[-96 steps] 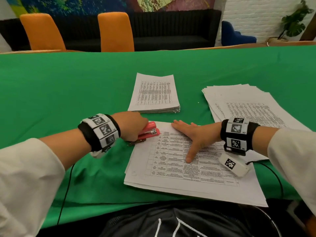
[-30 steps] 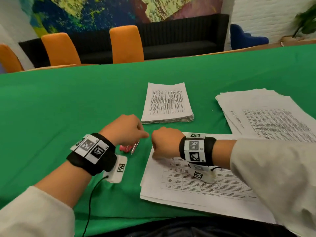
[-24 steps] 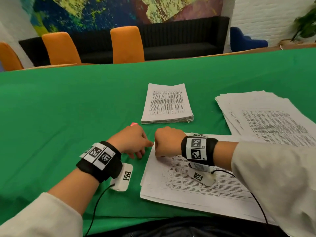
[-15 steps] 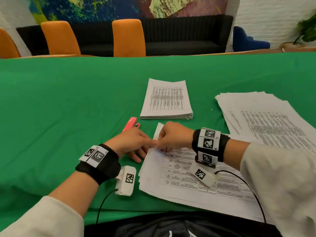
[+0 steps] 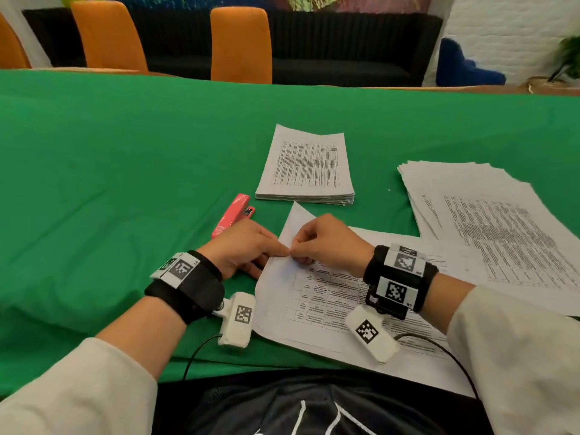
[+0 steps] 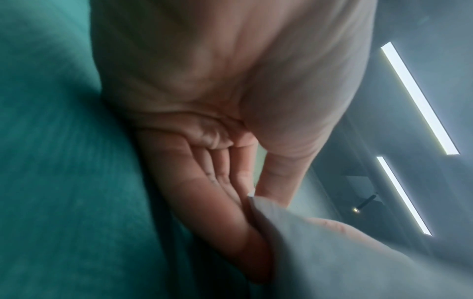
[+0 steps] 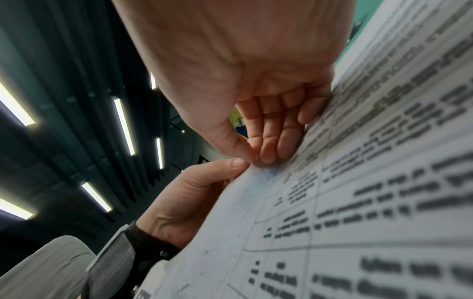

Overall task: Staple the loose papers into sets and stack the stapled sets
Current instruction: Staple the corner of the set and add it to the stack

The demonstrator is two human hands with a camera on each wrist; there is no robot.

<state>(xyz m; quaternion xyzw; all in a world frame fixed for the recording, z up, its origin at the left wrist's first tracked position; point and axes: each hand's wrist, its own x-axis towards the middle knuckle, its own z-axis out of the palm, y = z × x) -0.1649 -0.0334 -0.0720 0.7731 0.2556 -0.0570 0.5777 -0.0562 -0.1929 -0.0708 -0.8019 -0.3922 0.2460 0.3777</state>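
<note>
A printed paper set lies on the green tablecloth in front of me. My left hand and right hand meet at its upper left corner, and each pinches the sheets between thumb and fingers. In the right wrist view the right hand pinches the paper set at its edge, with the left hand thumb tip against it. In the left wrist view the left hand holds the paper set at its corner. One corner of a sheet stands up behind my right hand. The red stapler lies on the cloth, free of both hands.
A neat stack of sets sits beyond my hands. A fanned pile of loose sheets covers the right side. Orange chairs and a black sofa stand past the table's far edge. Green cloth spreads to the left.
My left hand has let go of the red stapler, which now lies on the cloth. Both hands have come together at the set's upper left corner and pinch it.
</note>
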